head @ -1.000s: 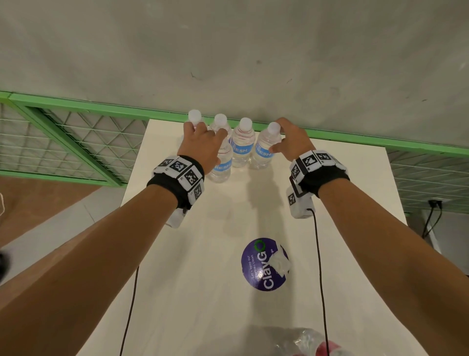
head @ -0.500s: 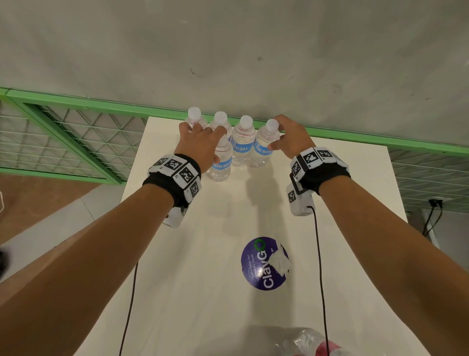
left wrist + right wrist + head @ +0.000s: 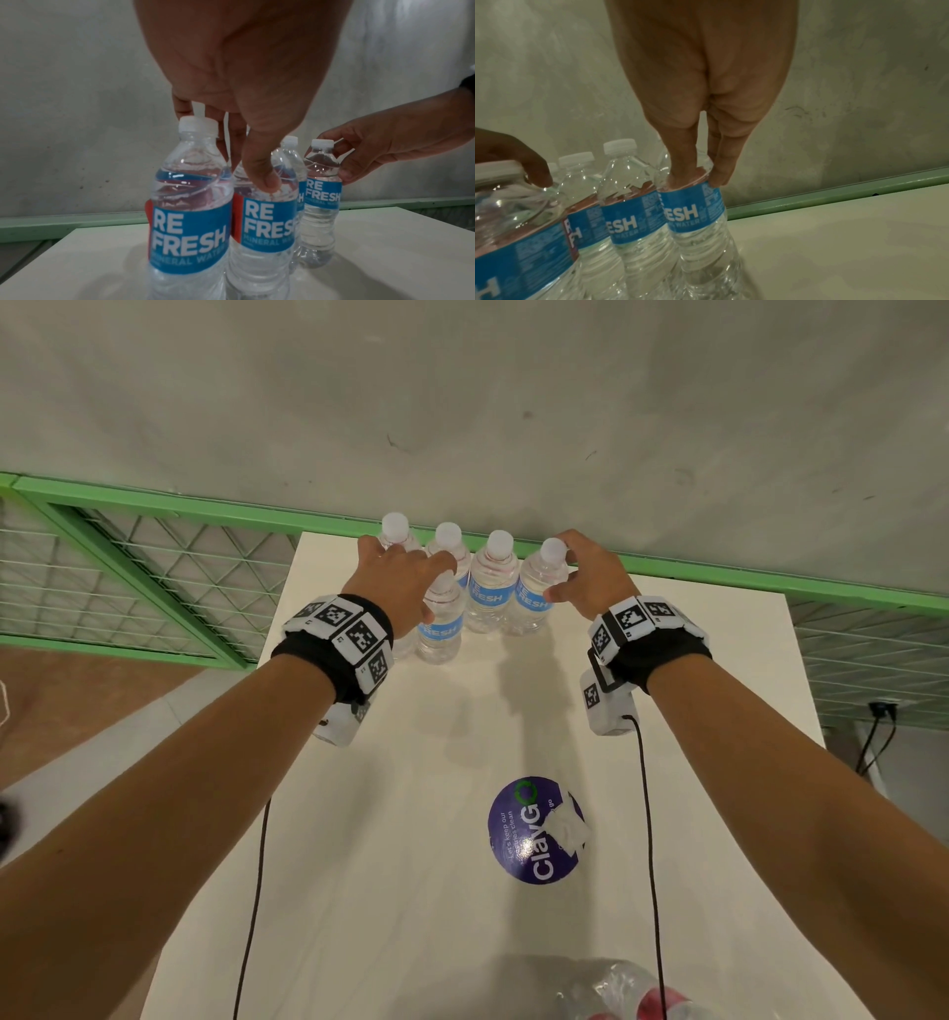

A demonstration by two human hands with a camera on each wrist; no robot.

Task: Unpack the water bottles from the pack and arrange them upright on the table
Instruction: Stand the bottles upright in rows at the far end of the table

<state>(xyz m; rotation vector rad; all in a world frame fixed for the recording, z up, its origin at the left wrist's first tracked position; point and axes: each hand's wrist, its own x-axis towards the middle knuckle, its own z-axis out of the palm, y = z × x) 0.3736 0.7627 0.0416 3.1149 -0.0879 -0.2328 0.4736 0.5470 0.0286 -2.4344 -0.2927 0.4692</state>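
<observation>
Several clear water bottles with blue labels and white caps stand upright at the far edge of the white table [image 3: 411,891]. My left hand [image 3: 405,577] reaches down over the front bottle [image 3: 440,631]. Its thumb [image 3: 264,178] presses that bottle's shoulder [image 3: 262,223], its fingers curl over the hidden cap, and another bottle [image 3: 190,223] stands just left of it. My right hand [image 3: 570,572] pinches the rightmost bottle [image 3: 534,603] just above its label [image 3: 695,213], thumb on one side and fingers [image 3: 718,176] on the other.
A green rail [image 3: 205,505] and a grey wall run right behind the bottle row. A purple round sticker [image 3: 529,834] marks the table's middle. Crumpled clear plastic wrap [image 3: 616,994] lies at the near edge. Thin black cables hang from both wrists.
Both hands stay on the same bottles; only a slight shift of the hands and of the view shows.
</observation>
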